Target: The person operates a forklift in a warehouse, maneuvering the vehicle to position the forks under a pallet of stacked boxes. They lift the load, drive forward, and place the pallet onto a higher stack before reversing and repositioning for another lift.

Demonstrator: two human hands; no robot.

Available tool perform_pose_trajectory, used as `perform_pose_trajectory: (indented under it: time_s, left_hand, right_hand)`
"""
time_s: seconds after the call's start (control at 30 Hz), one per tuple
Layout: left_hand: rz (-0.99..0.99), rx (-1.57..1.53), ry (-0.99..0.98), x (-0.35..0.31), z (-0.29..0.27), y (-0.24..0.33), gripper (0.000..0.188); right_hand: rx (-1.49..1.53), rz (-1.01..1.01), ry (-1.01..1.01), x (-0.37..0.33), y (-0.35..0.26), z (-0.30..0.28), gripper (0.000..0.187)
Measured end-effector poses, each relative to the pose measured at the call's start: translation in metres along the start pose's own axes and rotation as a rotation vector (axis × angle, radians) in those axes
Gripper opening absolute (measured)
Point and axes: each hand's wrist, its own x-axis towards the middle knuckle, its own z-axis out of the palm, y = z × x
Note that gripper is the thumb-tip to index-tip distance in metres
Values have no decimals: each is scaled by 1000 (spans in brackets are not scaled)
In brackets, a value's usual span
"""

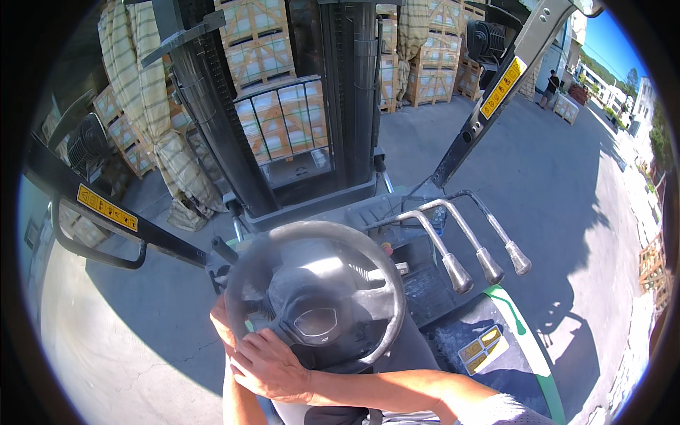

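Observation:
A black steering wheel (392,333) with a round hub stands before me in a forklift cab. My right hand (271,368) reaches across to the wheel's lower left, its fingers curled at the rim. Beside the rim's left edge is my left hand (221,322), partly covered by my right hand; its fingers are hidden. The two hands overlap, the right one over the left wrist. To the right of the wheel rise three control levers with dark knobs, the nearest lever knob (458,275) apart from both hands.
Ahead, the mast (212,106) faces stacked wooden crates (258,60) and a load backrest (280,117). A striped curtain (152,106) hangs at left, near a crate stack. Cab pillars (496,99) flank me. At far right, a person (551,88) stands by a low crate (566,108).

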Motion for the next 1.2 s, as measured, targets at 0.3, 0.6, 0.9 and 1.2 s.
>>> perform_pose_trajectory:
  time_s: [0.3,0.6,0.9,1.2]
  left_hand:
    - [-82,-17,13,-11,10,27,21]
    - [-233,-159,-17,-14,15,45,17]
    - [-339,-31,36,-12,27,58,31]
    - [-200,-24,55,-9,33,44,24]
  right_hand:
    - [-273,110,478,53,113,-124,13]
    - [-209,372,157,-115,40,-172,29]
    - [-650,379,458,-125,104,-238,36]
    - [-767,217,551,-63,178,-257,19]
